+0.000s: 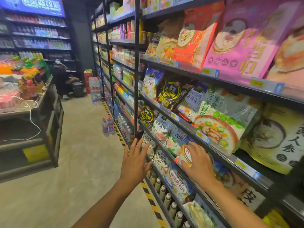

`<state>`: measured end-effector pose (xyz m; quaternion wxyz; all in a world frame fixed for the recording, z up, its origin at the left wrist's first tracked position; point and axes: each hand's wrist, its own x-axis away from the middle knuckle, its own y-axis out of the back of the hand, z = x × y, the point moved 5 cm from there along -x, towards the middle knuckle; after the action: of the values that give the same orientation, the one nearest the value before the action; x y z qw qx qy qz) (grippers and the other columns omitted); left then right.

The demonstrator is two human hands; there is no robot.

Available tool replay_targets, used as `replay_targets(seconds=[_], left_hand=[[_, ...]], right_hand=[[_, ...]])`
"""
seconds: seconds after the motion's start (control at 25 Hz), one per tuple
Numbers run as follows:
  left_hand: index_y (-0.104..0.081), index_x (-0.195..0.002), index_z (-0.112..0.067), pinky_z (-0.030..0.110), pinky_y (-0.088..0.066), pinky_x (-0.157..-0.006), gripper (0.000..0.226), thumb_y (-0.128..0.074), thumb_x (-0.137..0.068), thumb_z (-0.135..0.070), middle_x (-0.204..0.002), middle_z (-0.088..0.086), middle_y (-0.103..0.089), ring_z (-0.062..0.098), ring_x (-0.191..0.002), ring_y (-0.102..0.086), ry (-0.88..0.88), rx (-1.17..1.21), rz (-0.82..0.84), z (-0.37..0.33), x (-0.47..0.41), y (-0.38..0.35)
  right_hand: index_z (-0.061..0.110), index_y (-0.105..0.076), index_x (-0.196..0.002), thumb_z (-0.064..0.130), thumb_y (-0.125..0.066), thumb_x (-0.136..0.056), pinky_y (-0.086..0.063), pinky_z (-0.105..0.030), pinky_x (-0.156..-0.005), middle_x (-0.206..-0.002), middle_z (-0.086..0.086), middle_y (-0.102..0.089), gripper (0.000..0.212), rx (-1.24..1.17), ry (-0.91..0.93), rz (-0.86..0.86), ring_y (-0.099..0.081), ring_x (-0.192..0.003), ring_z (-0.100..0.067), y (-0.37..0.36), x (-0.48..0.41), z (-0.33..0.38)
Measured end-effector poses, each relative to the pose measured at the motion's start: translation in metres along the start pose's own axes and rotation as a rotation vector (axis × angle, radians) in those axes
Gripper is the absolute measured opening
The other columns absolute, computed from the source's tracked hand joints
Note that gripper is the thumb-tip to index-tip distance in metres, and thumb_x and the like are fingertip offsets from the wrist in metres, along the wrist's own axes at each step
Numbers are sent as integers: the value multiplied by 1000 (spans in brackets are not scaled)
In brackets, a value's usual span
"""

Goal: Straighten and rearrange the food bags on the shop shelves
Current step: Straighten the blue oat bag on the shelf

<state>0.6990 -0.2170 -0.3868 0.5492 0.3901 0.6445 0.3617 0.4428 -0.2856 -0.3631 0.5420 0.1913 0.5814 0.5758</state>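
Food bags fill the dark shop shelves [184,125] on my right. My left hand [135,159] is flat with fingers spread, its fingertips against a white round-label bag [147,139] at the shelf's left end. My right hand [198,163] is curled over the top of a small orange-and-white bag [185,156], which leans out of the row below the blue lotus-powder bags [171,132]. A white walnut-powder bag [162,160] stands between my two hands. Above hang a vegetable porridge bag [222,124] and black sesame bags [171,93].
Pink and red cereal bags [243,41] fill the shelf above. Small bottles [166,195] line the lowest shelf by yellow-black floor tape [148,193]. Water bottles [108,126] stand on the aisle floor. A display table [47,112] stands left; a person crouches at the aisle's far end [61,76].
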Motion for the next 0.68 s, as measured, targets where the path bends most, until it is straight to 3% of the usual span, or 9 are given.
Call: replay_targets(seconds=[0.16,0.4,0.68], left_hand=[[-35,-159,-30,56,-26,-124,77,-62,-93,-60,-170,2,-28,29,-159,-21,53,-21,3,46,-42,-11],[-27,-161,-33,52,-18,-129,76,-52,-96,-64,-172,-1,-21,26,-161,-13,83,0,13,97,-144,-44],[-26,-161,-32,51,-22,-128,77,-52,-96,-65,-172,-1,-23,26,-160,-15,80,22,4,130,-229,-82]], right_hand=[[26,-50,-146,44,-69,-89,-38,-50,-116,-154,2,-43,63,-31,29,15,-40,-144,-23,-42,-65,17],[27,-52,-141,40,-70,-86,-43,-49,-109,-150,5,-46,59,-115,22,4,-43,-140,-21,-99,-174,16],[28,-50,-140,46,-67,-92,-40,-46,-113,-148,7,-46,54,-191,22,-11,-42,-140,-18,-144,-266,1]])
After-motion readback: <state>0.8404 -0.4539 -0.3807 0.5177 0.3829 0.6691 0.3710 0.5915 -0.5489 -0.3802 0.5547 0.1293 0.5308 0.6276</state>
